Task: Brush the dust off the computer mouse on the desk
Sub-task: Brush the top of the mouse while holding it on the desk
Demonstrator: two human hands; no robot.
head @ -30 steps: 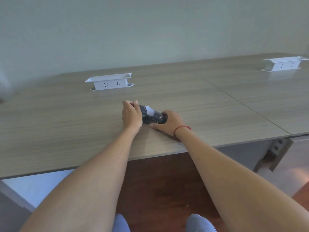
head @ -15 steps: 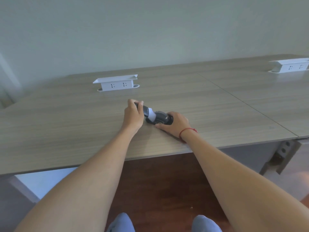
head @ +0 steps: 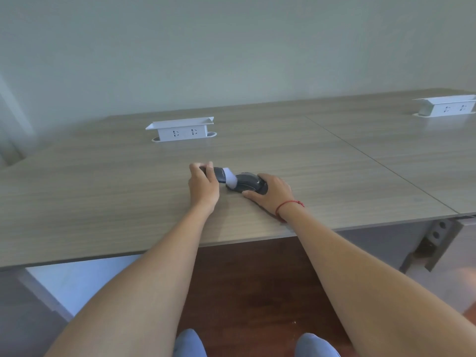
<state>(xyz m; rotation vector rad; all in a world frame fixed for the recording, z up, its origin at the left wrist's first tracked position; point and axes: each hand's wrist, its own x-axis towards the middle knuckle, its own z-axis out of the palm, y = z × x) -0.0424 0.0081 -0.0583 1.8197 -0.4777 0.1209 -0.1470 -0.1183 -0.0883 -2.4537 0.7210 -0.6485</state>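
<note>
- A white socket box (head: pixel 181 130) is seen standing on the desk (head: pixel 103 191), beyond the hands.
- The left hand (head: pixel 203 188) is stretched forward, fingers curled shut around the dark handle of a brush (head: pixel 222 175).
- The pale bristles are laid against the left end of the computer mouse (head: pixel 248 186), lower on it than half a second ago.
- The mouse is held on the desk by the right hand (head: pixel 274 195), thumb along its near side, a red string (head: pixel 288 204) at the wrist, as before.
</note>
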